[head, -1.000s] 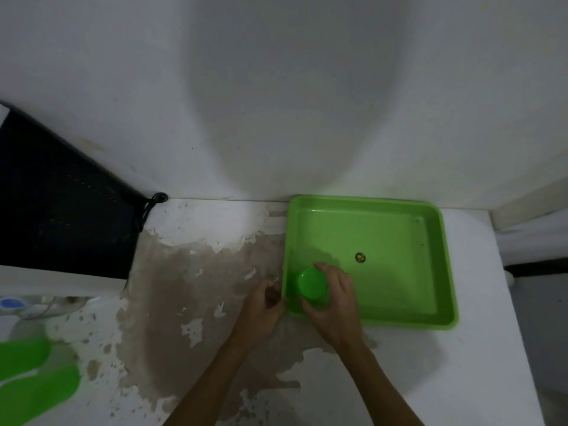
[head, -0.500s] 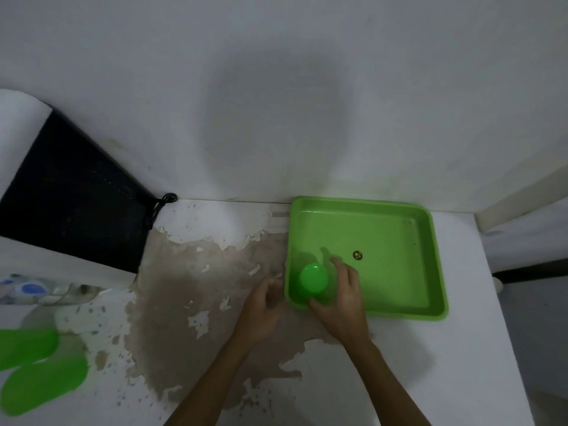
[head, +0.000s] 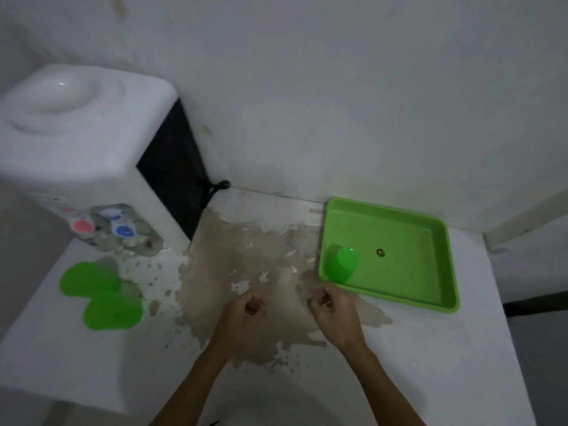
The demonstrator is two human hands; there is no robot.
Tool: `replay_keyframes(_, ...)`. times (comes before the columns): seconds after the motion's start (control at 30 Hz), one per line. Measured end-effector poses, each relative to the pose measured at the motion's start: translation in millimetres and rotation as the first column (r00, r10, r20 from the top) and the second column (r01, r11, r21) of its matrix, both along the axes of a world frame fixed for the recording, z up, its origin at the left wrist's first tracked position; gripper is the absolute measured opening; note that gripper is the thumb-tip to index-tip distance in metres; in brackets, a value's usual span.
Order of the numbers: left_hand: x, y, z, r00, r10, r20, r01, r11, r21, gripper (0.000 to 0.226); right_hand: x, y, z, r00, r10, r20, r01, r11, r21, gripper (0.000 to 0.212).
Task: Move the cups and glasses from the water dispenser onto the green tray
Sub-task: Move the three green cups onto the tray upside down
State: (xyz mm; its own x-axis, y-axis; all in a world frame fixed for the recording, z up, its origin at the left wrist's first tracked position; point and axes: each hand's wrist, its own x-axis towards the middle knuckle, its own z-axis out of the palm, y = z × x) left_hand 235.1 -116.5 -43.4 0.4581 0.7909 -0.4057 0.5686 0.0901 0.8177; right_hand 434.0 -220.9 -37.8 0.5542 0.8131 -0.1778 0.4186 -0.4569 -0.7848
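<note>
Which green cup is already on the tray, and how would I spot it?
Find the shallow green plastic tray at the right of the white counter. In its near left corner stands one small green plastic cup, upside down. Unlike the two green cups left by the white water dispenser, it sits inside the tray, alone.

Worn white table (head: 430,348), black cord (head: 216,187)

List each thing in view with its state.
green cup: upside down, in green tray's near-left corner
green tray: flat on table, one cup inside
two green cups: on table by dispenser, not yet moved
glasses: under dispenser taps, blurred
left hand: empty, loosely curled
right hand: empty, loosely curled
</note>
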Motion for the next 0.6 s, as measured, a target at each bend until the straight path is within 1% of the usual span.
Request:
replay_keyframes(0.07, -28.8, 2.0, 5.5, 0.999, 0.051, 0.009, -0.051, 0.999, 0.019, 0.013, -20.3, 10.7, -2.0, 0.998, 0.056, -0.034, -0.056, 0.998, -0.003, 0.006)
replay_keyframes(0.13, -61.4, 6.2, 12.3, 0.996, 0.091, 0.011, -0.092, 0.996, 0.024, 0.012, -45.0, 23.7, -3.8, 0.991, 0.111, -0.068, -0.112, 0.994, -0.003, 0.011)
replay_keyframes(0.17, -78.5, 10.0, 15.8, 0.994, 0.106, 0.013, -0.106, 0.994, 0.041, 0.017, -59.1, 31.6, -4.4, 0.987, 0.138, -0.079, -0.139, 0.990, -0.003, 0.014)
replay_keyframes(0.23, -105.9, 17.4, 18.0, 0.992, 0.122, -0.009, -0.120, 0.985, 0.126, 0.026, -81.4, 43.3, -7.0, 0.979, 0.178, -0.099, -0.181, 0.983, -0.016, 0.015)
replay_keyframes(0.33, -148.8, 33.1, 19.9, 0.984, 0.177, -0.033, -0.164, 0.956, 0.243, 0.022, -119.2, 66.8, -7.6, 0.968, 0.225, -0.115, -0.228, 0.973, -0.021, 0.010)
replay_keyframes(0.4, -168.7, 42.6, 23.6, 0.975, 0.219, -0.034, -0.195, 0.921, 0.337, 0.023, -140.2, 81.1, -6.1, 0.961, 0.253, -0.112, -0.256, 0.967, -0.015, 0.013)
replay_keyframes(0.47, -189.8, 54.5, 29.8, 0.959, 0.280, -0.041, -0.228, 0.852, 0.471, 0.022, -162.4, 98.3, -5.4, 0.953, 0.285, -0.103, -0.288, 0.957, -0.015, 0.017)
replay_keyframes(0.53, -208.6, 67.4, 33.1, 0.944, 0.321, -0.075, -0.212, 0.765, 0.608, 0.020, -182.0, 115.8, -4.9, 0.947, 0.306, -0.101, -0.310, 0.950, -0.025, 0.012)
replay_keyframes(0.57, -213.2, 72.6, 32.2, 0.941, 0.322, -0.100, -0.186, 0.742, 0.644, 0.025, -186.9, 121.4, -4.7, 0.946, 0.308, -0.101, -0.312, 0.950, -0.024, 0.011)
replay_keyframes(0.6, -221.0, 79.5, 29.2, 0.938, 0.321, -0.127, -0.165, 0.739, 0.654, 0.031, -194.6, 129.3, -4.9, 0.945, 0.311, -0.104, -0.315, 0.949, -0.023, 0.011)
